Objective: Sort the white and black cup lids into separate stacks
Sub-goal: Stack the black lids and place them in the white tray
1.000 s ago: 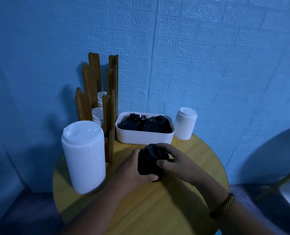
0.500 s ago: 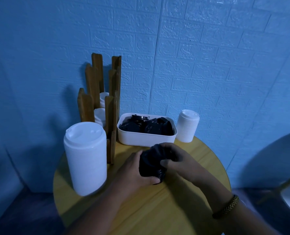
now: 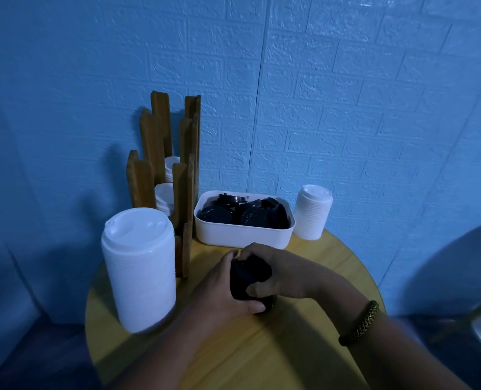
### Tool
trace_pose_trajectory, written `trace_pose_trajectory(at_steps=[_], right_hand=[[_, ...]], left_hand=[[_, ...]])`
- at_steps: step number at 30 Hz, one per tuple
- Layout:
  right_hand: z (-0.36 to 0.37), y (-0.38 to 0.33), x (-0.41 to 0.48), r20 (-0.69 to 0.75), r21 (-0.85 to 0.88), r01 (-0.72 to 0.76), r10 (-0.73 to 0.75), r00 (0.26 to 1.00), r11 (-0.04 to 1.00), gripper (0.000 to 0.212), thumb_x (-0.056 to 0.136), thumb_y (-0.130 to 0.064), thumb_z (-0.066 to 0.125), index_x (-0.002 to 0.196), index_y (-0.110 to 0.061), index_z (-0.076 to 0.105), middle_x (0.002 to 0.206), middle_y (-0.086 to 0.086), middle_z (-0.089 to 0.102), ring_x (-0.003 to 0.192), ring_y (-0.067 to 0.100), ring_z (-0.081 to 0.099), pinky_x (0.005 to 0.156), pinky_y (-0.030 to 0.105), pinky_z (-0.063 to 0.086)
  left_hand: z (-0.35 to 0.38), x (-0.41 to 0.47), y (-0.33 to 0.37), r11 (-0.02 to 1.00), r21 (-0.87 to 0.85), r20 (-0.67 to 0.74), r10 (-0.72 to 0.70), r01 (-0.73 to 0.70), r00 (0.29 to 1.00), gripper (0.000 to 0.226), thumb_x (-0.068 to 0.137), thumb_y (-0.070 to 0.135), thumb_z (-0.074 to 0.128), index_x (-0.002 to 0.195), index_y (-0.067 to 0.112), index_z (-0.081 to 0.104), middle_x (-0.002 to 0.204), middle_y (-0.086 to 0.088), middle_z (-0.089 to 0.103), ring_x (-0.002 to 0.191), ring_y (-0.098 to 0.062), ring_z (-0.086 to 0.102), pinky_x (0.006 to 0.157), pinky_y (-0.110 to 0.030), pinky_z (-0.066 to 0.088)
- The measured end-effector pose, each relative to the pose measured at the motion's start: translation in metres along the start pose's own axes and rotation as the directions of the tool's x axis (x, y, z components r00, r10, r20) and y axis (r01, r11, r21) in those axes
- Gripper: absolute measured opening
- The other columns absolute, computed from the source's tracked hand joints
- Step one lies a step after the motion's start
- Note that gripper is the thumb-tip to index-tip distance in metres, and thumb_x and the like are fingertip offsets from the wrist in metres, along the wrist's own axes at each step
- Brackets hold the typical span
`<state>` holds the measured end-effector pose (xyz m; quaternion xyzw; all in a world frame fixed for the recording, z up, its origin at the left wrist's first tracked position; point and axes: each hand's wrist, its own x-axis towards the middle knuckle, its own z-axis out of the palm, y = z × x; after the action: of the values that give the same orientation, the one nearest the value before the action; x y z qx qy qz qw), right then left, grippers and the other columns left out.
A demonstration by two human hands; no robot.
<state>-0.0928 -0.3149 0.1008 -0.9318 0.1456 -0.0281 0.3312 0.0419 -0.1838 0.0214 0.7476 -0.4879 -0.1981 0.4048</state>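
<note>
Head view, contents of one table top, itemised.

1. Short stack of black plastic cup lids (image 3: 247,280): stands on the round yellow wooden table (image 3: 261,347), near its middle and just in front of the tub. It is enclosed between both hands, and only its dark top and near face show.
2. Left hand (image 3: 222,288): wraps the stack's left side, fingers curled up to the top rim and thumb lying along the near base.
3. Right hand (image 3: 278,271): grips the same stack from the right, fingers bent over the top and thumb pressing the near face. The two sets of fingertips almost meet above the lids. A braided olive bracelet (image 3: 360,323) is on this wrist.
4. Tall stack of white plastic cup lids (image 3: 139,268): upright at the table's left edge, apart from the hands.
5. Slatted brown wooden holder (image 3: 181,198): behind the tall stack, with white lids (image 3: 164,197) in its compartments (number not legible).
6. White rectangular plastic tub (image 3: 242,235): at the table's rear, holding loose black lids (image 3: 245,213) in a jumble.
7. Smaller stack of white lids (image 3: 312,212): upright just right of the tub, at the rear edge.
8. Blue brick-embossed wall (image 3: 346,108): backs the table.
</note>
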Motion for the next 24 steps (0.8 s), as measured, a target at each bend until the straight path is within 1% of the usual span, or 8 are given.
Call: trace_pose_trajectory(at_steps=[6,9,11,14,16,18,20,24], right_hand=[[0.043,0.003,-0.001,-0.364,-0.246,-0.045,-0.050,0.930,0.968,0.054,0.079,-0.058,0.059,0.126,-0.040,0.041,0.124,-0.020,0.046,0.110,0.009,0.043,0.090,0.036,0.047],[0.043,0.005,0.001,-0.329,-0.254,-0.078,-0.011,0.944,0.964,0.056,0.077,-0.067,0.055,0.125,-0.041,0.040,0.124,-0.019,0.047,0.110,0.010,0.045,0.090,0.038,0.046],[0.031,0.003,0.000,-0.230,-0.098,-0.024,0.001,0.973,0.995,0.056,0.079,-0.074,0.057,0.121,-0.040,0.046,0.122,-0.017,0.050,0.109,0.008,0.049,0.092,0.035,0.048],[0.002,0.011,0.011,-0.380,0.145,0.064,-0.004,0.925,0.987,0.046,0.088,-0.069,0.049,0.118,-0.035,0.059,0.125,-0.007,0.056,0.118,0.011,0.051,0.103,0.035,0.045],[-0.016,0.024,0.030,-0.563,0.017,-0.077,0.073,0.823,0.997,0.053,0.092,-0.072,0.038,0.123,-0.036,0.061,0.130,-0.002,0.054,0.124,0.021,0.046,0.104,0.047,0.041],[-0.026,0.034,0.047,-0.546,-0.115,-0.322,0.211,0.811,0.940,0.052,0.096,-0.068,0.031,0.129,-0.039,0.058,0.136,0.001,0.050,0.130,0.029,0.038,0.104,0.050,0.035],[-0.030,0.039,0.058,-0.461,-0.172,-0.405,0.290,0.839,0.898,0.047,0.100,-0.062,0.031,0.122,-0.035,0.063,0.126,0.002,0.057,0.125,0.029,0.043,0.096,0.046,0.034],[-0.037,0.035,0.051,-0.616,0.042,-0.161,0.153,0.772,0.986,0.022,0.101,-0.032,0.052,0.100,-0.018,0.069,0.092,-0.002,0.067,0.092,0.021,0.061,0.077,0.037,0.045]], left_hand=[[0.003,0.002,0.002,0.997,0.080,-0.032,0.019,-0.017,0.999,0.100,0.071,0.049,0.085,0.151,0.038,0.025,0.144,0.013,0.046,0.125,-0.010,0.049,0.100,-0.035,0.051],[0.003,0.002,0.001,0.997,0.072,-0.021,0.011,-0.009,1.000,0.099,0.072,0.048,0.084,0.152,0.038,0.025,0.143,0.014,0.045,0.126,-0.010,0.049,0.100,-0.034,0.051],[0.003,0.001,0.001,0.999,0.033,-0.024,0.005,-0.005,1.000,0.099,0.068,0.054,0.084,0.150,0.040,0.029,0.138,0.018,0.047,0.126,-0.009,0.049,0.100,-0.036,0.053],[0.004,0.002,0.002,1.000,0.023,-0.061,-0.008,0.009,0.998,0.096,0.069,0.053,0.085,0.147,0.041,0.031,0.134,0.022,0.044,0.128,-0.006,0.045,0.103,-0.033,0.048],[0.005,0.003,0.001,1.000,-0.012,-0.083,-0.025,0.024,0.996,0.096,0.070,0.051,0.087,0.146,0.044,0.029,0.131,0.026,0.042,0.127,-0.004,0.043,0.103,-0.031,0.044],[0.004,0.003,0.001,0.999,-0.021,-0.098,-0.035,0.033,0.995,0.097,0.071,0.051,0.087,0.147,0.045,0.027,0.131,0.027,0.039,0.125,-0.001,0.039,0.101,-0.028,0.041],[0.003,0.002,0.001,0.999,-0.021,-0.094,-0.041,0.039,0.995,0.100,0.072,0.051,0.087,0.150,0.042,0.025,0.133,0.026,0.037,0.128,-0.003,0.038,0.102,-0.028,0.040],[0.003,0.003,0.000,0.999,-0.025,-0.086,-0.049,0.047,0.995,0.104,0.069,0.052,0.087,0.152,0.042,0.025,0.146,0.020,0.040,0.136,-0.007,0.039,0.108,-0.032,0.042]])
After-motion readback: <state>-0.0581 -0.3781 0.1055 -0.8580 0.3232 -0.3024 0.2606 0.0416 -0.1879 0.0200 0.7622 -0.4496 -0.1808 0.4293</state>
